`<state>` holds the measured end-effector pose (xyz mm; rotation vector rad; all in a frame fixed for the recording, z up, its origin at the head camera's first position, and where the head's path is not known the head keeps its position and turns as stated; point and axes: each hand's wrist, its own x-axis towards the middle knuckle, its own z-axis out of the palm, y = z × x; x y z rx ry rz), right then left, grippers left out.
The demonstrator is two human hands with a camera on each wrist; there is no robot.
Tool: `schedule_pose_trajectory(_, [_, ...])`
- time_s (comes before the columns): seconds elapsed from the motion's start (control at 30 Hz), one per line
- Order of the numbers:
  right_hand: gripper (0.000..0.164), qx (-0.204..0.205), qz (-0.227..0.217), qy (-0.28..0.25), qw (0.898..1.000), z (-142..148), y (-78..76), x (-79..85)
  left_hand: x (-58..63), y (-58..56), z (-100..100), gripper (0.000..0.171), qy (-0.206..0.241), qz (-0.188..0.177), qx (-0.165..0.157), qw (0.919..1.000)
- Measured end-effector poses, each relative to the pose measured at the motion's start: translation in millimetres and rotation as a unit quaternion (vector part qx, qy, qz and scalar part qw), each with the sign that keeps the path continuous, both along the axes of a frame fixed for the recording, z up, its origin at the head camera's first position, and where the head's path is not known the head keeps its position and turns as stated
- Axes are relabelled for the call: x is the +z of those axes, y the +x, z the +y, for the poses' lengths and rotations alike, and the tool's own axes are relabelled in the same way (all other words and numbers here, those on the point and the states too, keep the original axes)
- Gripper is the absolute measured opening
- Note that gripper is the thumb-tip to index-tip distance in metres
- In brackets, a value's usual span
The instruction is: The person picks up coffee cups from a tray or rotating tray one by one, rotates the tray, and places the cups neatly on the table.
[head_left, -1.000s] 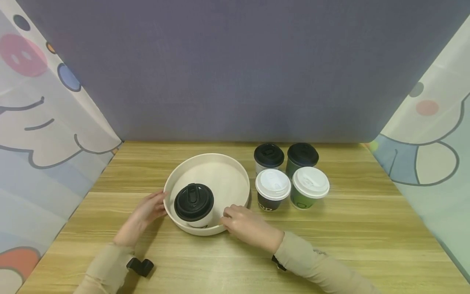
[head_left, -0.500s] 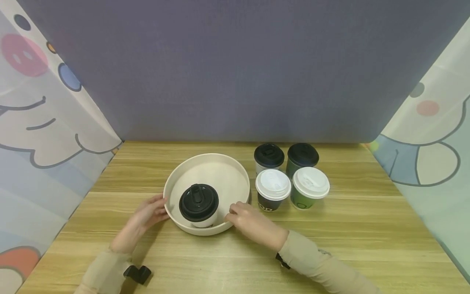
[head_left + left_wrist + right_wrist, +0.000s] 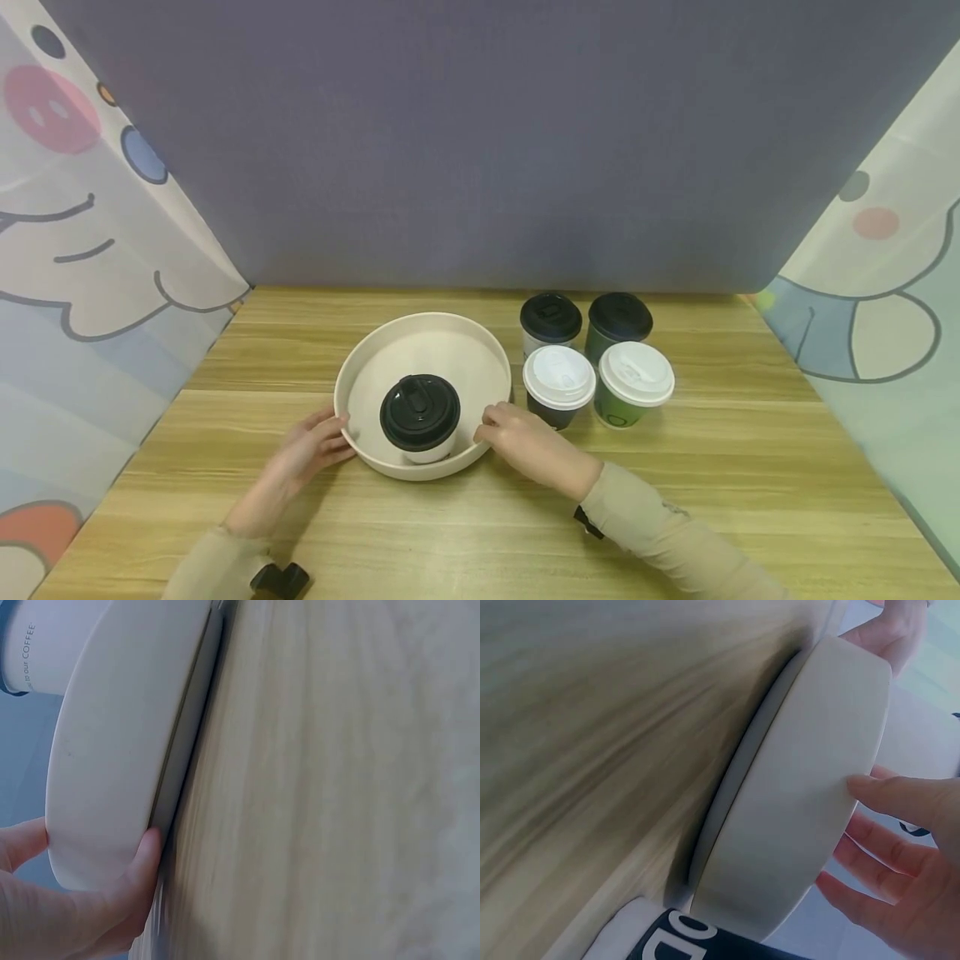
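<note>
A cream round turntable tray point(image 3: 450, 342) with a raised rim rests on the table, a narrower base point(image 3: 731, 772) showing under its wall. Inside it, near the front, a white coffee cup point(image 3: 431, 454) with a black lid point(image 3: 420, 411) stands upright. My left hand point(image 3: 303, 458) grips the tray's left side, thumb over the rim and fingers along the outer wall's lower edge. At the front right, my right hand point(image 3: 528, 442) pinches the rim, thumb on the outer wall and fingers inside. Neither hand touches the cup.
Right of the tray, several lidded cups stand in a close group: a black-lidded white cup point(image 3: 551, 318), a black-lidded dark cup point(image 3: 619, 317), a white-lidded dark cup point(image 3: 558, 379) and a white-lidded green cup point(image 3: 636, 375). A grey panel point(image 3: 480, 167) rises behind the table.
The coffee cup has shifted right along the tray's front as the tray turns counterclockwise. My right hand has moved right and slightly away; my left hand has come slightly nearer along the rim.
</note>
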<state>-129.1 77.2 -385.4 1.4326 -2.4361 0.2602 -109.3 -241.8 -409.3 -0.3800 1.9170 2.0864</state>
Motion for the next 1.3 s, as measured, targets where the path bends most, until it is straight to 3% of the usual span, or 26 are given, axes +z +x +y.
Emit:
schedule_pose_trajectory(0.6, [0.023,0.000,-0.014,-0.013,1.000,8,-7.5,-2.0,1.1,14.1,14,0.068,-0.001,0.001,0.041,0.9992])
schedule_pose_trajectory(1.0, [0.012,0.009,0.022,-0.041,0.999,9,-8.8,-3.5,1.3,16.5,17,0.068,0.005,-0.002,0.047,0.9989])
schedule_pose_trajectory(1.3, [0.016,-0.003,0.026,-0.061,0.998,9,-6.6,12.1,1.3,17.2,17,0.070,0.010,-0.001,0.050,0.9987])
